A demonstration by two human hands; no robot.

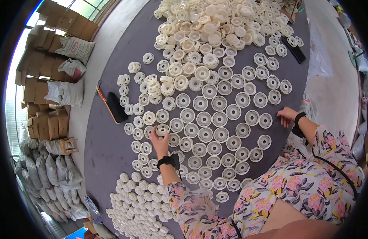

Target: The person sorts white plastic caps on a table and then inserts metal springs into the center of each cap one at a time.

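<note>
Grey worktop (112, 159): many white plastic wheels laid flat, big heap (216, 20) at 12 o'clock unsorted. Left hand (159, 140) pinches one wheel (163, 129); right hand (287, 115) loosely curled, empty, beside wheel row, 3 o'clock.

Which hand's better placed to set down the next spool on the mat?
Left, probably. The left hand already grips a cream spool over the laid-out rows; the right hand rests empty at the grey mat's far edge.

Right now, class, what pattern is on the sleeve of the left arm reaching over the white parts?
A floral print, pink flowers on pale cloth, on the left sleeve; the head view shows it.
</note>
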